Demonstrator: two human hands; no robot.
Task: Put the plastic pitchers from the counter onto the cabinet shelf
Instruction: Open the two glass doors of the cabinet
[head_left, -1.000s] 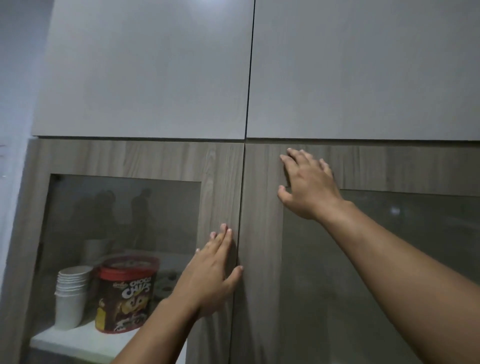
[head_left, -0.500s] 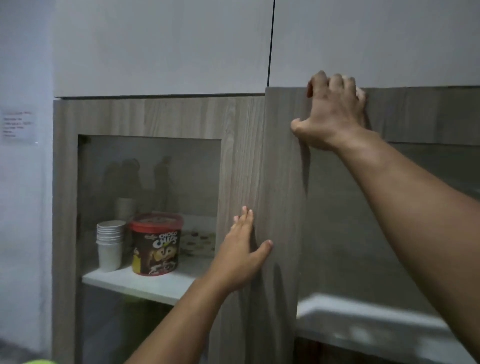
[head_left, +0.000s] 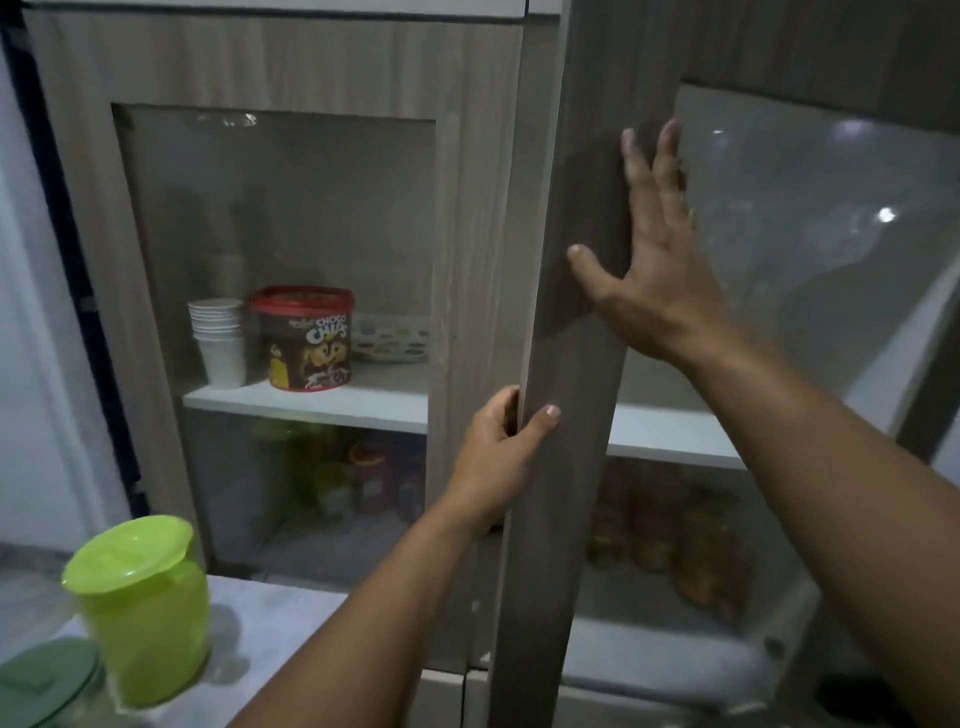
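Swung further open now, the right cabinet door (head_left: 566, 364) has its edge gripped by the left hand (head_left: 498, 457); the right hand (head_left: 649, 270) presses flat, grasping nothing. Lower left, the green pitcher (head_left: 140, 608) waits on the counter (head_left: 280, 618): light, smooth plastic, best gripped around its body.

Both bare forearms are raised forward and upward. The left hand (head_left: 496, 457) is curled around a vertical edge, with the thumb laid on the near face and the fingers (head_left: 501, 402) hidden behind it. The right hand (head_left: 652, 270) is held higher, opened flat, with its fingers spread upward and the thumb stretched out to the left.
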